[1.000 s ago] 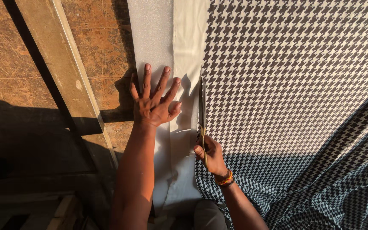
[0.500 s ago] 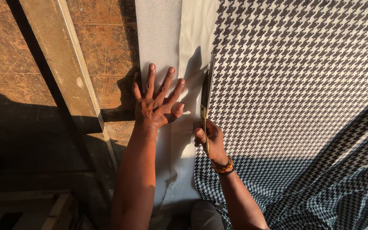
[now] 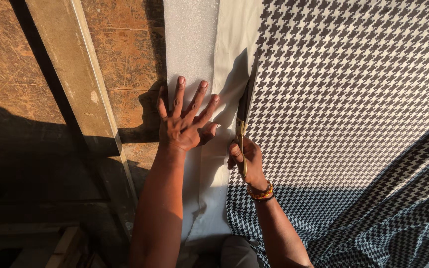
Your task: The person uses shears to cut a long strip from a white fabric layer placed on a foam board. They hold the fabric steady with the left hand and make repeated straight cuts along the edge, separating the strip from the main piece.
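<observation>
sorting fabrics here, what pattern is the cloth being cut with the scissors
A black-and-white houndstooth check on the cloth, clearest in the head view.

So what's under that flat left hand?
The left hand lies spread on a white foam strip and plain cream cloth. Whatever lies beneath those layers is covered.

Warm low sun, prob. from right; deep shadow lower left; img sharp.

The left hand (image 3: 184, 124) lies flat on the foam strip (image 3: 189, 44), left of the scissors (image 3: 244, 111) and patterned fabric (image 3: 353, 99).
</observation>
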